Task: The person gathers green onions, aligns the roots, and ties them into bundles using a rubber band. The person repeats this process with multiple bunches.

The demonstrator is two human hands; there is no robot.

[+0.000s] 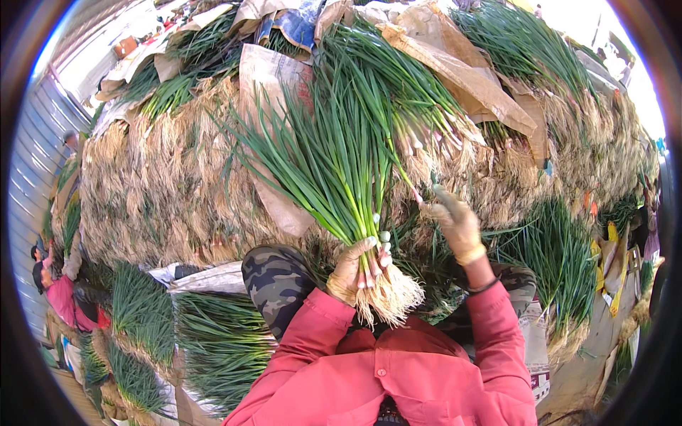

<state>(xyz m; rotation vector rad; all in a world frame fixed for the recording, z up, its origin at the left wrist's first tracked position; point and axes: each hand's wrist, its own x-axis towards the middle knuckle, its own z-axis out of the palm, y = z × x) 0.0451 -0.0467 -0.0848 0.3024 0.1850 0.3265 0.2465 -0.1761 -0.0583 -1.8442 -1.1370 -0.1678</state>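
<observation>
A thick bunch of green garlic (354, 175), with long leaves, pinkish white stems and pale stringy roots, stands upright before my body. My left hand (349, 271), in a yellowish glove, is closed around its lower stems just above the roots. To the right, my gloved right hand (453, 218) is slightly blurred and has a single garlic stalk (410, 185) by its root end at the fingertips. That stalk's leaves run up into the greenery behind the bunch. Beyond lies a loose pile of garlic stalks (434, 130), roots towards me.
A high stack of garlic (160, 186), roots outward, rises in front, partly covered by brown paper sheets (463, 74). Garlic bundles lie at left (218, 330) and right (559, 266). My camouflage-clad knees flank the bunch. A person in pink (64, 298) is at far left.
</observation>
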